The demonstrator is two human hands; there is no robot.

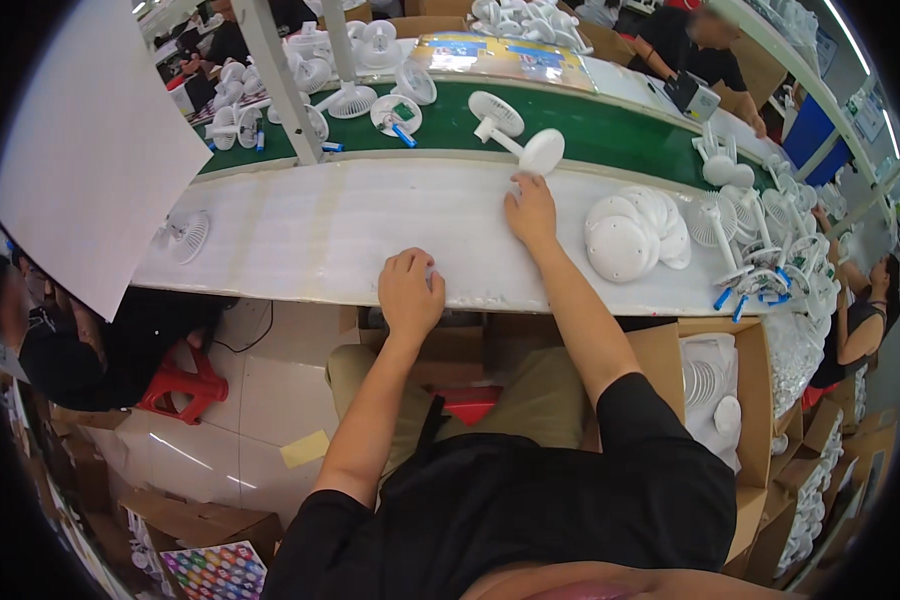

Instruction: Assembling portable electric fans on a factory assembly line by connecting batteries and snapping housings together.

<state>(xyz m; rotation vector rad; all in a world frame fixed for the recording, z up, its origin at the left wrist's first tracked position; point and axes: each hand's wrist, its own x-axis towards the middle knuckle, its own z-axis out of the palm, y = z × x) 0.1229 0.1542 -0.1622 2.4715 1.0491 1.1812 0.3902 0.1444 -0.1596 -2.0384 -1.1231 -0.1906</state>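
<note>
Seated at the white surface (320, 240), knees under its near edge.

Left hand (410, 290): curled into a loose fist, knuckles down on the near edge of the surface. Can't tell if anything is inside it.

Right hand (530, 210): arm stretched forward across the surface, fingers extended and narrow, tips touching the round base of the fan (515, 135). Not wrapped around it, nothing gripped.

Fan: white desk fan lying on its side, base at the far edge of the white surface, stem and grille head out on the green belt (610, 130) behind.

Right of the right hand, near: stack of white discs (630, 235), overlapping, on the surface. Further right: pile of fans (760, 240) with blue cable ends, tangled together.

Left end of the surface: one fan head (185, 235) lying flat, well apart from both hands.

Below right, beside the knee: carton (715, 390) with white parts inside.

Far side: more fans (360, 75) standing and lying on the belt, beyond them flat printed sheets. Other people at the far right, at the top of the line and at lower left.
</note>
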